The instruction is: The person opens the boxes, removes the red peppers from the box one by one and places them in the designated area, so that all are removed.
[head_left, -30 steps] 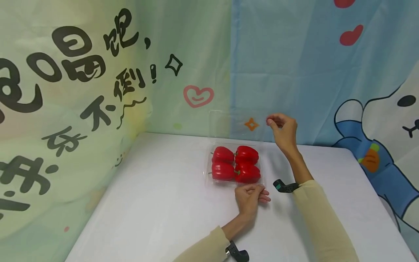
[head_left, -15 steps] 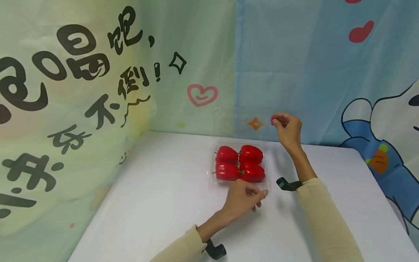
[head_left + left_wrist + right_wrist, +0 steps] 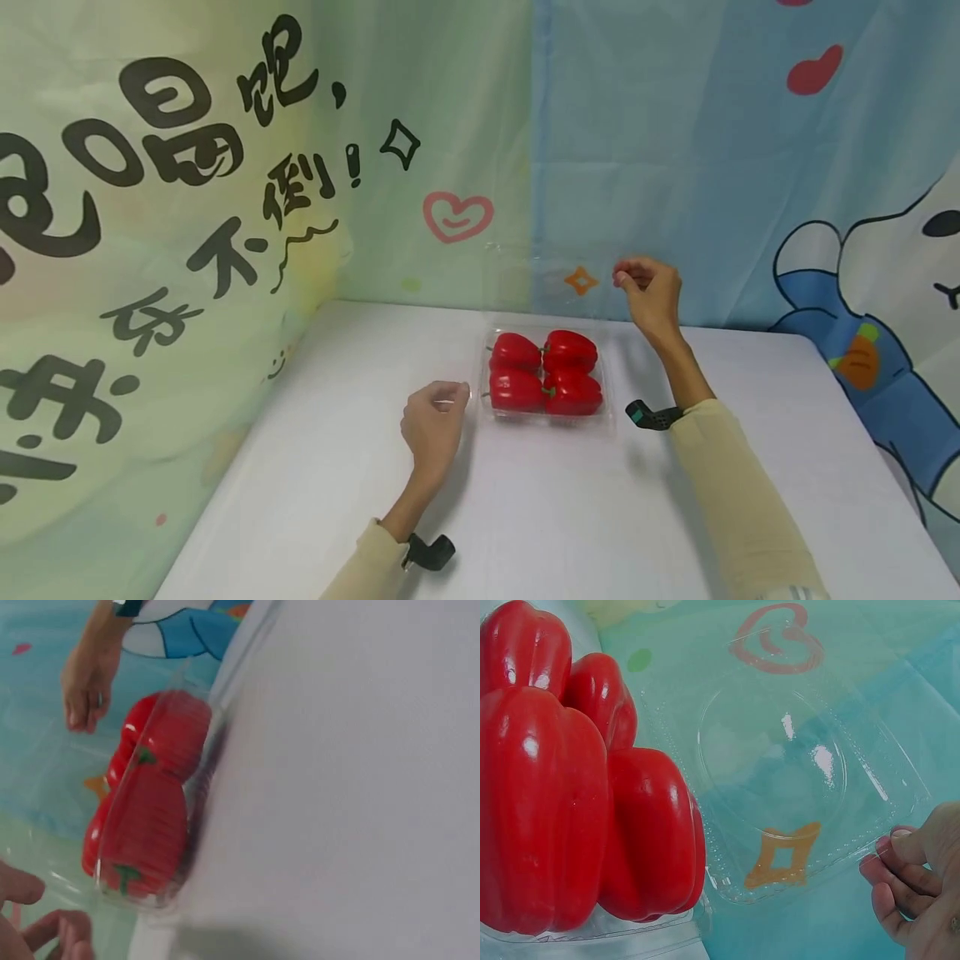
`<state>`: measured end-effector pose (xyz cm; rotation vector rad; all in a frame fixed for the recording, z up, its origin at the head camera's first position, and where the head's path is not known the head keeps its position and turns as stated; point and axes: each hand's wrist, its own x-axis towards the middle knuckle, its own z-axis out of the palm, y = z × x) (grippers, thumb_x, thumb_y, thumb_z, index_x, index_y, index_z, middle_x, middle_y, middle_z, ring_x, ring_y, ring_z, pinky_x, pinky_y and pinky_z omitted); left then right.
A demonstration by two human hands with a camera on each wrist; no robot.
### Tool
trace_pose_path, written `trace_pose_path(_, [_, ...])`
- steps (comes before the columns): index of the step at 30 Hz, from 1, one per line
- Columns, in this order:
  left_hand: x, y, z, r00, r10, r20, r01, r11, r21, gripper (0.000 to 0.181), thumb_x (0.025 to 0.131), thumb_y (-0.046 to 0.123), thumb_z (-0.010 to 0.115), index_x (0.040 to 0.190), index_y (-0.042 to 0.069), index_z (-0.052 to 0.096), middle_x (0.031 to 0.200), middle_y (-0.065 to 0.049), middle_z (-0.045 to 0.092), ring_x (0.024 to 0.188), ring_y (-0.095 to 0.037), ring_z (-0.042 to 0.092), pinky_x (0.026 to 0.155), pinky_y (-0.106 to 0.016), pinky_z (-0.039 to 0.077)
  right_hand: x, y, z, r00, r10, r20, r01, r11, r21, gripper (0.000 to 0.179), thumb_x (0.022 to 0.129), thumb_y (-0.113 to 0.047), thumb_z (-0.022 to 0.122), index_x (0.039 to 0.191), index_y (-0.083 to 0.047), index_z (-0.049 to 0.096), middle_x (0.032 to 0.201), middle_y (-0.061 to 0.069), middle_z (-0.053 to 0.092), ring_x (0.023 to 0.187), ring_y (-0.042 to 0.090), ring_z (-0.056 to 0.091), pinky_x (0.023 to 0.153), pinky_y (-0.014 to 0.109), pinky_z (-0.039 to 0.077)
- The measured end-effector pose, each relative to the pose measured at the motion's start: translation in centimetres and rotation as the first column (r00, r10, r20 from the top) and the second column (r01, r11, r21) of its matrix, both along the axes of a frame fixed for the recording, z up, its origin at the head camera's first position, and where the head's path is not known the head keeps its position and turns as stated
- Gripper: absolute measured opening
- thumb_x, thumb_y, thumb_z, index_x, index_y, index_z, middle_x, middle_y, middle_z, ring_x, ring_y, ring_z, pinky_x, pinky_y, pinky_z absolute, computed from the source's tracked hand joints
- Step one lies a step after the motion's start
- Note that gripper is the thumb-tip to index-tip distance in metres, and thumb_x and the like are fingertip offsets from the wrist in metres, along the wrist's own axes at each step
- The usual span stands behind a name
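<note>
Several red bell peppers (image 3: 572,352) sit in the base of a clear plastic clamshell box (image 3: 547,419) at the middle of the table's far side. Its transparent lid (image 3: 769,776) stands raised at the back. My right hand (image 3: 651,298) pinches the lid's corner between thumb and fingers, as the right wrist view shows. To the left of the box, my left hand (image 3: 433,427) hovers with fingers loosely bent. The left wrist view shows its fingers (image 3: 64,930) apart from the box, with nothing seen between them.
The white table (image 3: 315,467) extends around the box on both sides and in front. A printed curtain (image 3: 435,125) hangs right behind the table's far edge, close to the raised lid.
My left hand has left the front edge of the box and moved leftward to its left side. The right hand still holds the lid up in the same place.
</note>
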<state>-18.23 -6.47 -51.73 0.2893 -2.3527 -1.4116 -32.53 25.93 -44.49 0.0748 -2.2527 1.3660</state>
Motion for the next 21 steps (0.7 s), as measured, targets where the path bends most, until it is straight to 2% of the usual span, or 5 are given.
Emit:
trace_pose_path(3, [-0.2,-0.4,-0.8,0.994,-0.062,0.095,0.057,0.997,0.060,0.020,0.099,0.025,0.078,0.103,0.007,0.085,0.094,-0.010,0.085,0.077,-0.026,0.079,0.067,-0.032,0.055,-0.1,0.1,-0.3,1.000,-0.004,0.000,0.004,1.000,0.005,0.023,0.108,-0.011,0.067,0.118,0.007,0.076,0.112,0.029,0.078,0.082,-0.006,0.061,0.081,0.007,0.048])
trace_pose_path(6, [-0.4,-0.4,-1.1,0.983,-0.110,0.148,0.089,0.986,0.144,0.020,0.100,0.021,0.077,0.106,0.004,0.083,0.096,-0.014,0.085,0.079,-0.028,0.081,0.067,-0.034,0.061,-0.3,0.1,-0.7,1.000,-0.020,-0.003,0.020,1.000,0.009,0.021,0.109,-0.010,0.066,0.117,0.006,0.076,0.111,0.029,0.078,0.081,-0.007,0.061,0.081,0.006,0.049])
trace_pose_path(10, [-0.6,-0.4,-1.2,0.977,-0.126,0.173,0.085,0.971,0.224,0.018,0.099,0.015,0.078,0.105,-0.001,0.082,0.094,-0.018,0.084,0.079,-0.030,0.082,0.072,-0.039,0.065,-0.4,0.3,-1.1,0.999,-0.043,-0.005,0.043,0.999,0.006,0.019,0.108,-0.009,0.066,0.115,0.005,0.077,0.109,0.028,0.078,0.079,-0.009,0.061,0.080,0.006,0.049])
trace_pose_path(13, [-0.6,-0.6,-1.4,0.972,-0.125,0.199,0.074,0.966,0.247,0.016,0.097,0.014,0.079,0.102,-0.001,0.082,0.090,-0.018,0.083,0.080,-0.030,0.081,0.074,-0.037,0.064,-0.5,0.4,-1.3,0.999,-0.047,-0.002,0.047,0.999,-0.004,0.019,0.108,-0.008,0.066,0.114,0.006,0.077,0.108,0.029,0.078,0.078,-0.009,0.061,0.079,0.007,0.049])
trace_pose_path(21, [0.4,-1.0,-1.6,0.965,-0.143,0.219,0.073,0.950,0.302,0.015,0.096,0.011,0.080,0.101,-0.003,0.082,0.090,-0.020,0.082,0.079,-0.030,0.081,0.069,-0.033,0.061,-0.1,0.6,-1.7,0.997,-0.034,0.072,0.037,0.999,-0.034,0.024,0.110,-0.014,0.065,0.118,0.005,0.077,0.111,0.028,0.077,0.082,-0.003,0.063,0.079,0.007,0.050])
